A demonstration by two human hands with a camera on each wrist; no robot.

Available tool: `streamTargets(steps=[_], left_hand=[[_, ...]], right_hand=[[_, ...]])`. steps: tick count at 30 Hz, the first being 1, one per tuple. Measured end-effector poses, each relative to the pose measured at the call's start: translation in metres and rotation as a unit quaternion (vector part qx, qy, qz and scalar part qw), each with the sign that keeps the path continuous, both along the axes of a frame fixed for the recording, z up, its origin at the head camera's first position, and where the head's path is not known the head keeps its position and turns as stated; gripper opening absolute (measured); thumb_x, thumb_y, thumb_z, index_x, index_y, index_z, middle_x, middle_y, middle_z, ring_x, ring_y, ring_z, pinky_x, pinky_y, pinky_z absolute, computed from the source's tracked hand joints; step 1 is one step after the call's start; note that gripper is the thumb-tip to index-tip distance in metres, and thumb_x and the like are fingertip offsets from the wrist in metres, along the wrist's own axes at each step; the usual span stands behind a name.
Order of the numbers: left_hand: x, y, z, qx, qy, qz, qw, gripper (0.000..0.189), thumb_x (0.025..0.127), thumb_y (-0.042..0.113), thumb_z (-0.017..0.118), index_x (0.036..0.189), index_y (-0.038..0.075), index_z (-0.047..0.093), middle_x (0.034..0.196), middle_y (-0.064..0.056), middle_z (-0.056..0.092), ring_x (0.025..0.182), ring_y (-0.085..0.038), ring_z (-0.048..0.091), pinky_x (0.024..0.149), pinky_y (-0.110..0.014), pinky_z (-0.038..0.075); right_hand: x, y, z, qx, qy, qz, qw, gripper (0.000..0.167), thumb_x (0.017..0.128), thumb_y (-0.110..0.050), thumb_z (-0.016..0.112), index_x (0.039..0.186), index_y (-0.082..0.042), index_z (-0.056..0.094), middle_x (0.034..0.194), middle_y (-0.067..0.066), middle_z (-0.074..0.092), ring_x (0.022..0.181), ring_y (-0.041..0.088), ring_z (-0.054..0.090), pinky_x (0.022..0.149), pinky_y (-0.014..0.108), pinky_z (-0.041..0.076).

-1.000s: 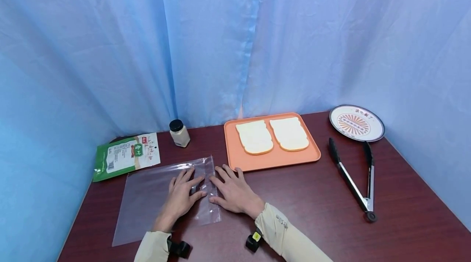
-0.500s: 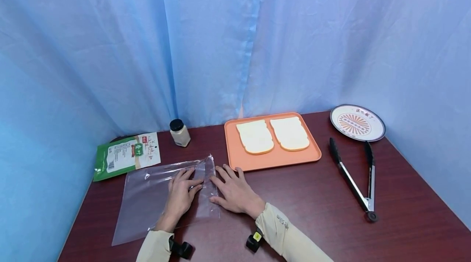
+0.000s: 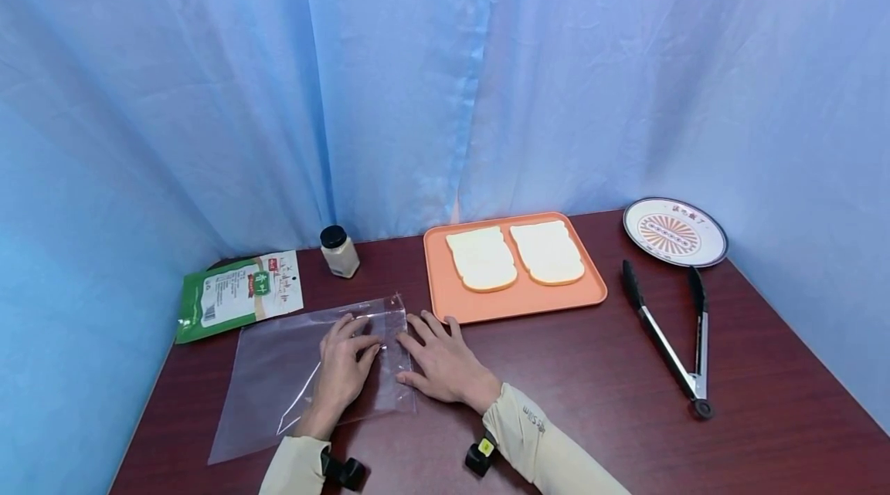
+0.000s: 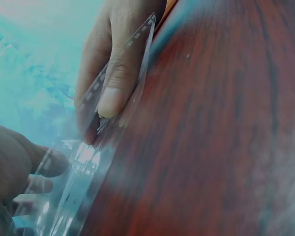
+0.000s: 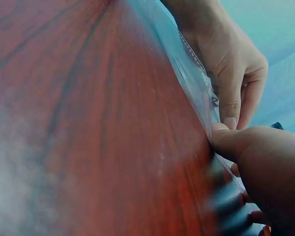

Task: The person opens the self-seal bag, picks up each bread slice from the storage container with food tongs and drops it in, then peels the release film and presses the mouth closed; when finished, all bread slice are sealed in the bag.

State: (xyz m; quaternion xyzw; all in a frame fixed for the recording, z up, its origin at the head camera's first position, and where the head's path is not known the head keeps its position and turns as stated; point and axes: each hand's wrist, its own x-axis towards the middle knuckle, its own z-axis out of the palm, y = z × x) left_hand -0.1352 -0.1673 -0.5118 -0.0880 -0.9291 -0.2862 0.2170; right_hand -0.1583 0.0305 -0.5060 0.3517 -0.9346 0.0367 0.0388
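Observation:
A clear plastic bag point(image 3: 267, 379) lies flat with its right end between both hands. My left hand point(image 3: 343, 371) rests over that end, thumb and forefinger brought together to pinch the film. From the right wrist view, the left hand point(image 5: 233, 73) points down at the dashed edge of the bag. My right hand point(image 3: 445, 364) lies with spread fingers, its fingertips at the bag's right edge. In the left wrist view, the bag's film point(image 4: 83, 162) passes in front of part of the right hand point(image 4: 118, 59).
An orange tray point(image 3: 459, 311) holding two bread slices point(image 3: 484, 257) stands behind the right hand. A green-and-white packet point(image 3: 239, 294) and a black-capped jar point(image 3: 341, 254) are at the back left. Tongs point(image 3: 684, 371) and a plate point(image 3: 670, 234) sit at the right.
The left thumb and forefinger have closed together on the film. Creases and glints on the bag have shifted. The right hand stays where it was.

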Motion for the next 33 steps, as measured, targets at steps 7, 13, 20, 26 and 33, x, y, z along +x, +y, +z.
streamTargets(steps=[7,13,20,26,33], left_hand=[[-0.001,0.000,0.002,0.010,0.041,-0.008,0.9991,0.013,0.073,-0.004,0.079,0.084,0.002,0.079,0.101,-0.016,0.075,0.115,-0.042,0.062,0.095,-0.061,0.045],[-0.003,-0.001,0.008,0.018,0.071,-0.011,0.9972,0.013,0.072,-0.006,0.079,0.083,0.000,0.078,0.092,-0.014,0.077,0.107,-0.040,0.065,0.089,-0.058,0.047],[-0.003,-0.005,0.012,0.013,0.089,-0.018,0.9957,0.014,0.070,-0.008,0.080,0.081,0.000,0.077,0.088,-0.014,0.077,0.102,-0.038,0.067,0.086,-0.056,0.050],[-0.003,-0.007,0.014,0.021,0.104,-0.029,0.9939,0.015,0.069,-0.009,0.080,0.080,0.000,0.077,0.085,-0.012,0.076,0.099,-0.037,0.067,0.084,-0.054,0.051],[-0.004,-0.010,0.017,0.041,0.103,-0.033,0.9932,0.014,0.070,-0.008,0.081,0.081,-0.001,0.076,0.083,-0.013,0.076,0.099,-0.039,0.068,0.090,-0.051,0.052]], right_hand=[[-0.001,0.000,0.001,0.000,-0.010,0.002,0.9999,0.060,0.098,-0.061,0.049,0.145,-0.025,0.051,0.158,0.008,0.043,0.147,0.031,0.039,0.113,0.055,0.035],[-0.002,0.000,0.001,0.009,-0.026,0.001,0.9996,0.060,0.098,-0.061,0.048,0.147,-0.026,0.049,0.159,0.007,0.041,0.148,0.030,0.038,0.114,0.056,0.035],[-0.003,-0.001,0.004,0.012,-0.049,-0.001,0.9987,0.061,0.099,-0.061,0.047,0.149,-0.026,0.047,0.160,0.007,0.040,0.150,0.030,0.036,0.115,0.057,0.034],[-0.003,0.000,0.005,0.007,-0.053,0.001,0.9985,0.061,0.099,-0.060,0.048,0.149,-0.026,0.047,0.159,0.007,0.041,0.149,0.031,0.036,0.114,0.057,0.035],[-0.004,0.001,0.005,0.002,-0.052,0.004,0.9986,0.060,0.099,-0.060,0.048,0.148,-0.025,0.048,0.159,0.008,0.042,0.149,0.031,0.037,0.114,0.058,0.035]])
